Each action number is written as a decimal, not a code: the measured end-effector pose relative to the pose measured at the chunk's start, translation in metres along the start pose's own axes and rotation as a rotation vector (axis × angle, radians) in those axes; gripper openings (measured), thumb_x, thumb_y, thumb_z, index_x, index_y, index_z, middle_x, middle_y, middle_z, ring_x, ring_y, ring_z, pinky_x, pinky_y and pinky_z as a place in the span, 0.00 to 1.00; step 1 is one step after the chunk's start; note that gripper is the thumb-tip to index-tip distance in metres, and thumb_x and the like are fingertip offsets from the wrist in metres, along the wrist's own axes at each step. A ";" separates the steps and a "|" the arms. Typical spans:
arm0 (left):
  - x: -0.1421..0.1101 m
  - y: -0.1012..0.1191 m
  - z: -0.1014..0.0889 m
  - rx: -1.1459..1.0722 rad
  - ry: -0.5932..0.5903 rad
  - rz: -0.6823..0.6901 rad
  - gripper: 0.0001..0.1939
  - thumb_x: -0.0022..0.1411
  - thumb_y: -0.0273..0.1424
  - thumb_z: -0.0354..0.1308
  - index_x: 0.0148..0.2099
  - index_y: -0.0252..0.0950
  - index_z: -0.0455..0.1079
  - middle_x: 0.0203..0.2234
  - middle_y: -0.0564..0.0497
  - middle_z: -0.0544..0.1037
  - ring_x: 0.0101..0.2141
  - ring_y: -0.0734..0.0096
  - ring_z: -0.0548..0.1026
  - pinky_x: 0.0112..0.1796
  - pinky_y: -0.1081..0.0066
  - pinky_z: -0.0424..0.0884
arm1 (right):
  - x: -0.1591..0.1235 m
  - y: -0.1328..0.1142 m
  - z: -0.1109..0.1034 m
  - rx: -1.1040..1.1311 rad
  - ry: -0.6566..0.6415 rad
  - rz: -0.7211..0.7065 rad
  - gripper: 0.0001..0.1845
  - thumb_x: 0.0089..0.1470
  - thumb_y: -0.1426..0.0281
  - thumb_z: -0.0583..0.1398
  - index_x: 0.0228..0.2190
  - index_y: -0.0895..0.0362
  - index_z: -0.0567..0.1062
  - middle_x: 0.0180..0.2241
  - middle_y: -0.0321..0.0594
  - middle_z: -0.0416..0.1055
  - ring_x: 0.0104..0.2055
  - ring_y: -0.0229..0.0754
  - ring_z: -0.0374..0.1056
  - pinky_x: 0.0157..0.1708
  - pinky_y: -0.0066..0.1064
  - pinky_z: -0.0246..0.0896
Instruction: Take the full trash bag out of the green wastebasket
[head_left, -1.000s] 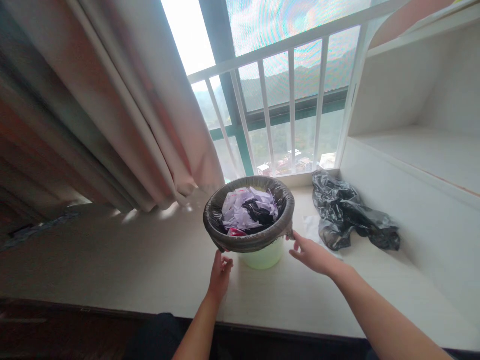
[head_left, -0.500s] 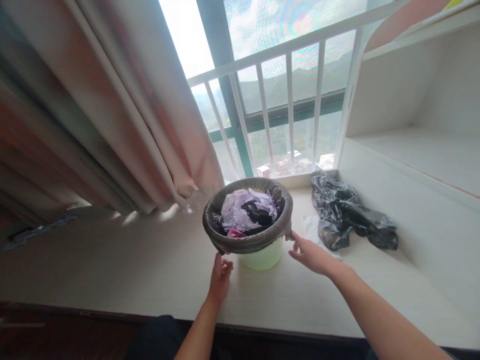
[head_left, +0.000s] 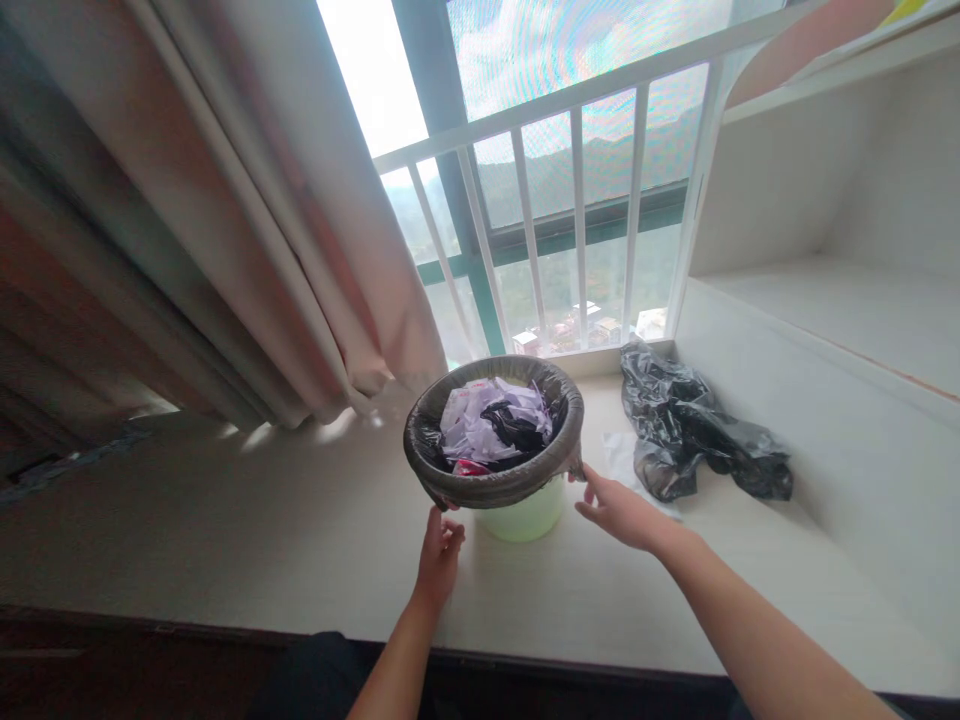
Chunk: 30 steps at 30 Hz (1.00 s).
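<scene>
A pale green trash can (head_left: 525,518) stands on the white ledge, lined with a black garbage bag (head_left: 491,490) folded over its rim. Crumpled white paper (head_left: 480,415), a dark scrap and a bit of red wrapper lie inside. At the front left, my left hand (head_left: 441,552) is closed on the bag's hanging edge, fingers curled under the rim. My right hand (head_left: 624,512) pinches the bag's edge at the right side, pulling a small corner of it outward. The fingertips of both hands are partly hidden by the bag.
Right of the can, a crumpled black plastic bag (head_left: 694,430) lies on the ledge, with a flat white sheet (head_left: 621,455) partly under it. Behind are a white railing (head_left: 577,200) and a window. Long curtains (head_left: 300,230) hang at left; white shelving (head_left: 840,290) stands at right.
The view has shifted very slightly. Both hands keep their places on the bag's edge, and the can has not visibly moved.
</scene>
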<state>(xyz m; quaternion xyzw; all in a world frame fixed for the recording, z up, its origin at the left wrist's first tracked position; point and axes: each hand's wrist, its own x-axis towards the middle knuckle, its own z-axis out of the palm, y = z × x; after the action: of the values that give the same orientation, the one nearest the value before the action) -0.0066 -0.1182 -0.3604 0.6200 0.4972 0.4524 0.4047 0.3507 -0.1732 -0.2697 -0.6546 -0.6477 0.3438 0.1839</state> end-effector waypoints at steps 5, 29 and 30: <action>-0.001 -0.003 -0.001 0.012 0.004 -0.002 0.24 0.67 0.52 0.63 0.55 0.41 0.67 0.31 0.55 0.71 0.31 0.65 0.71 0.35 0.67 0.66 | 0.000 0.000 0.000 -0.014 -0.004 0.008 0.32 0.65 0.65 0.58 0.66 0.58 0.63 0.47 0.49 0.81 0.44 0.50 0.77 0.46 0.39 0.65; -0.002 0.003 0.002 0.028 0.009 -0.002 0.26 0.66 0.50 0.62 0.58 0.40 0.66 0.34 0.54 0.73 0.32 0.64 0.72 0.37 0.65 0.68 | 0.001 0.004 0.003 -0.004 -0.004 0.000 0.29 0.65 0.65 0.58 0.64 0.58 0.64 0.48 0.50 0.81 0.42 0.48 0.75 0.46 0.38 0.65; -0.002 0.001 0.002 0.025 0.009 -0.002 0.27 0.66 0.51 0.62 0.58 0.40 0.66 0.33 0.54 0.73 0.32 0.64 0.71 0.36 0.65 0.68 | 0.001 0.004 0.002 -0.005 -0.005 -0.004 0.28 0.65 0.65 0.57 0.64 0.58 0.64 0.47 0.50 0.81 0.42 0.48 0.75 0.46 0.38 0.65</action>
<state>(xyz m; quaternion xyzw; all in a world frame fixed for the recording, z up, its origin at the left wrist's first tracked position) -0.0045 -0.1204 -0.3603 0.6224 0.5053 0.4487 0.3950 0.3515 -0.1731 -0.2740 -0.6529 -0.6505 0.3431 0.1814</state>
